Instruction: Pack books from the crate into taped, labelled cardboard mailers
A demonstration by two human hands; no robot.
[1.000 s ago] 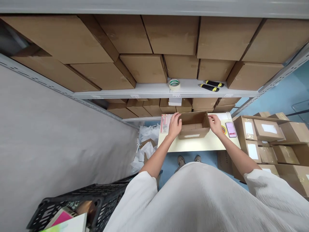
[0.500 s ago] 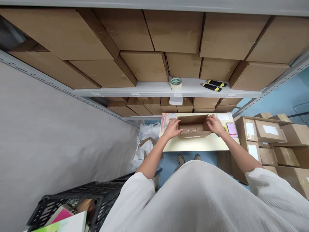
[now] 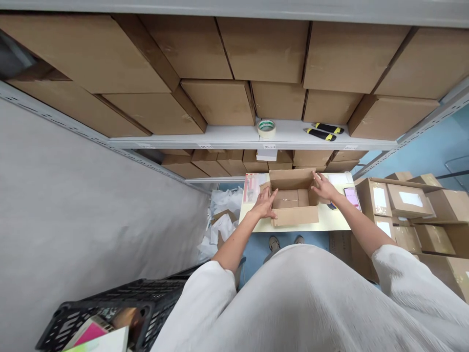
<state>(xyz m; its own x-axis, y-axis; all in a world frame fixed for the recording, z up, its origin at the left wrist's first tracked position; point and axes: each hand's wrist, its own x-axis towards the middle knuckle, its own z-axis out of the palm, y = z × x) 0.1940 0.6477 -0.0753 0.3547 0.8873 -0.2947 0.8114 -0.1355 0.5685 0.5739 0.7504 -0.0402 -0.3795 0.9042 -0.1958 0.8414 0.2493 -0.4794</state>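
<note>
An open cardboard box [image 3: 295, 215] stands on a small pale table [image 3: 331, 223] in front of me, its flaps spread outward. My left hand [image 3: 265, 204] lies with fingers stretched against the box's left side flap. My right hand [image 3: 322, 187] rests with fingers spread on the right flap. Neither hand grips anything. The inside of the box shows only its taped bottom.
A phone [image 3: 352, 196] lies on the table at right, a pink-printed sheet [image 3: 251, 187] at left. A tape roll [image 3: 266, 128] and two black-yellow knives [image 3: 322, 131] sit on the shelf among cartons. Labelled boxes [image 3: 406, 205] stack right. A black crate [image 3: 110, 313] is at lower left.
The box's flaps have been folded outward and the box now stands open; both hands have moved from the box's rim to its side flaps, fingers spread.
</note>
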